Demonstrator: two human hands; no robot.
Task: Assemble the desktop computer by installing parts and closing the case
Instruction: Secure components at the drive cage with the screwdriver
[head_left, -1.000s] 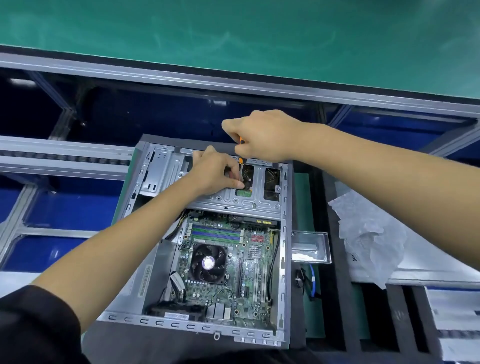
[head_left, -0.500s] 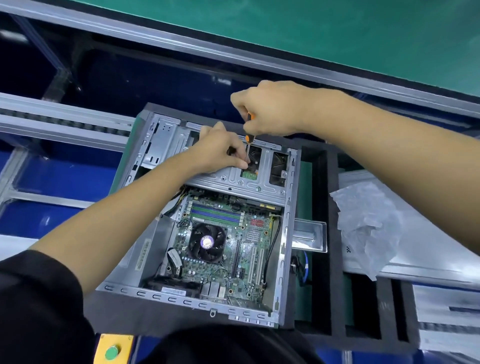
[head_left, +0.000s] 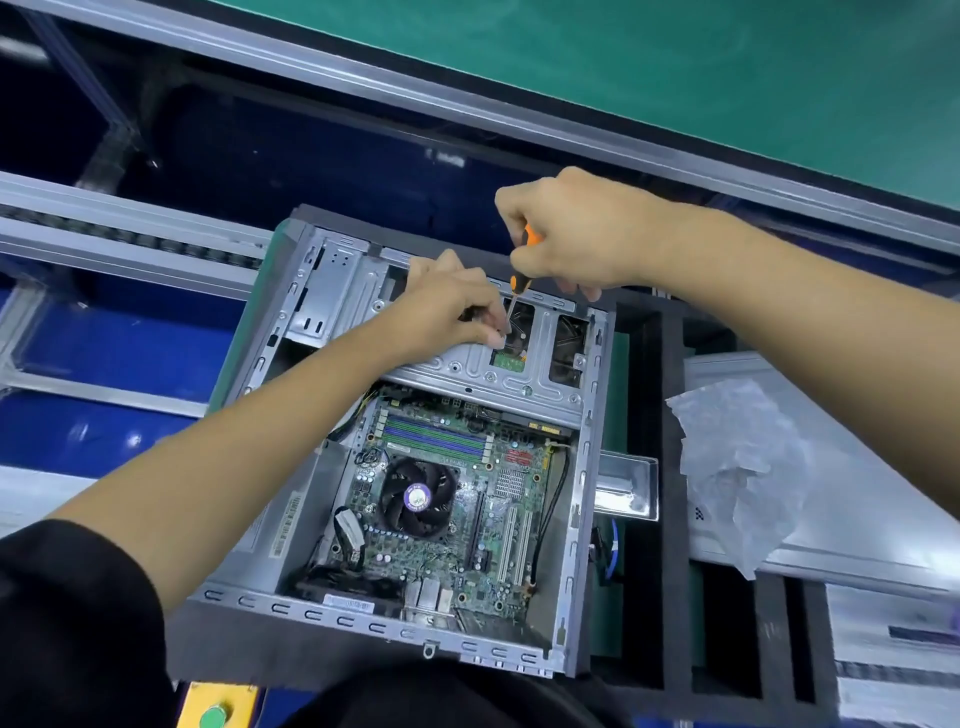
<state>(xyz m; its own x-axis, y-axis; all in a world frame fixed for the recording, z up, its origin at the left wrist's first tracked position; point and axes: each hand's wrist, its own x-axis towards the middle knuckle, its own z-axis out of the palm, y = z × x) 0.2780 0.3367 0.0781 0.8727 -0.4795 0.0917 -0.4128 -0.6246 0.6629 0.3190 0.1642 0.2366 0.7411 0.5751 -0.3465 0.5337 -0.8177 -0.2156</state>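
Stickers on the computer case (head_left: 291, 519) are too blurred to read.

1. The computer case (head_left: 584, 467) was bare grey sheet metal, dull in sheen, with stamped slots.
2. The motherboard (head_left: 457, 499) showed a green circuit board surface.
3. The screwdriver (head_left: 524, 260) had a glossy orange plastic handle and a thin metal shaft.
4. The crumpled bag (head_left: 737, 467) looked like thin translucent plastic.
5. The tray (head_left: 670, 519) beneath the case was matt black foam.
6. The small dish (head_left: 631, 488) was clear, shiny plastic.

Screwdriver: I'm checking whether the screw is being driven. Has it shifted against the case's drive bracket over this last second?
No. The screwdriver stays over the same opening in the drive bracket; only the camera moved.
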